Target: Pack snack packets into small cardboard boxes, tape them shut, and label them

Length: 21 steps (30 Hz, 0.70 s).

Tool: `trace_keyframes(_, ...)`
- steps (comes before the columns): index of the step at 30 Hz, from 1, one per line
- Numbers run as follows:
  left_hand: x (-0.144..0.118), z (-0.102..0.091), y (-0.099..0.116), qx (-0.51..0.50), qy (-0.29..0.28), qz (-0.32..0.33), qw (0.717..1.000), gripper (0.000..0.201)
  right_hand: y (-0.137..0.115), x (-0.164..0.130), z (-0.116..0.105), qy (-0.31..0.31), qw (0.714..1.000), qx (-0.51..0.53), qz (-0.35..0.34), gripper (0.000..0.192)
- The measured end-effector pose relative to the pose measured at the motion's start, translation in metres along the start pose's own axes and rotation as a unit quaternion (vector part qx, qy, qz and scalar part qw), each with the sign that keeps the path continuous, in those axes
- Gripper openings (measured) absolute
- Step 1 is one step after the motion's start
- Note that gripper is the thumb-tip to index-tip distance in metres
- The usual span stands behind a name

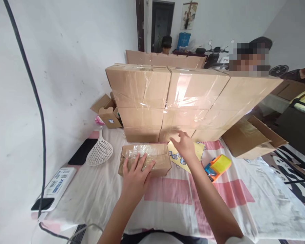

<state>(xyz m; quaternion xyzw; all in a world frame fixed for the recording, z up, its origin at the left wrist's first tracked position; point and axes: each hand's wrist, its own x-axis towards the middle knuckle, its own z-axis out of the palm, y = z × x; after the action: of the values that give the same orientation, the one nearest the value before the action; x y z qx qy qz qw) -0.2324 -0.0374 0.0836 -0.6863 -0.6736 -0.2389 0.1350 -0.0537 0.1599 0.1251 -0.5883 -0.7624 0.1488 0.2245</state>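
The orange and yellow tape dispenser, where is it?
The tape dispenser lies on the striped cloth, just right of the right hand, below the stacked boxes.

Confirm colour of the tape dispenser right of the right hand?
Yellow top with orange and blue body, tape dispenser beside the right hand; head view.

Head view: forward-down, near table (167, 210), facing wall.

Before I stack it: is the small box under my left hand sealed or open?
Sealed: small box has flaps flat under clear tape; left hand rests on it.
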Motion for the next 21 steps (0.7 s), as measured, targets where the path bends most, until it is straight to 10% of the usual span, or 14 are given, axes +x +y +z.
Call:
trace_keyframes(9, -0.001, 0.003, -0.004, -0.007, 0.017, 0.018, 1.000, 0.035, 0.106, -0.029, 0.008, -0.072, 0.996, 0.012, 0.056, 0.028)
trace_keyframes(21, -0.005, 0.002, -0.001, 0.006, 0.019, 0.017, 1.000, 0.037, 0.101, -0.014, 0.036, -0.182, 0.975, -0.092, -0.090, 0.042)
